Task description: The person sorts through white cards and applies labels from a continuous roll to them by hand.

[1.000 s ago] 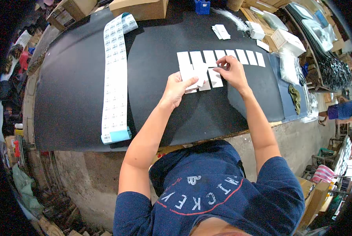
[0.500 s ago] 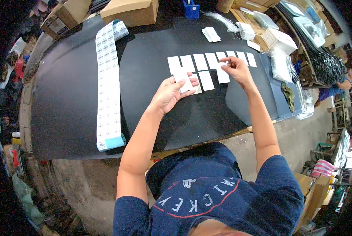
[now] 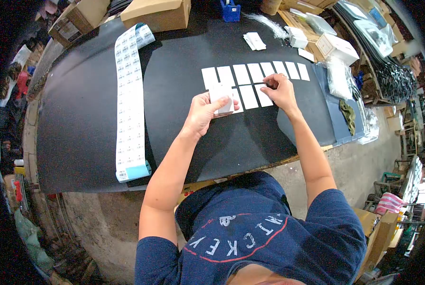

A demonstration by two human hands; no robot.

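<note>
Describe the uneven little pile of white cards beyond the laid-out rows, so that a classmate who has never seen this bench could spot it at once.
On the black tabletop, find the rows of single white cards. Look just beyond them, towards the blue holder. The pile has overlapping, askew cards, unlike the separate ones in the rows or the neater white stack to its right.

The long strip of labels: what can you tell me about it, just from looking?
The long strip of labels is white, thin and flexible, paper-like, with small dark printed marks in repeated rows, too small to read. Its light blue reverse shows at both ends: the near end folds over and the far end curls round, close to the cardboard box. It lies lengthwise on the black tabletop, left of the left hand, with no hand touching it.
</note>
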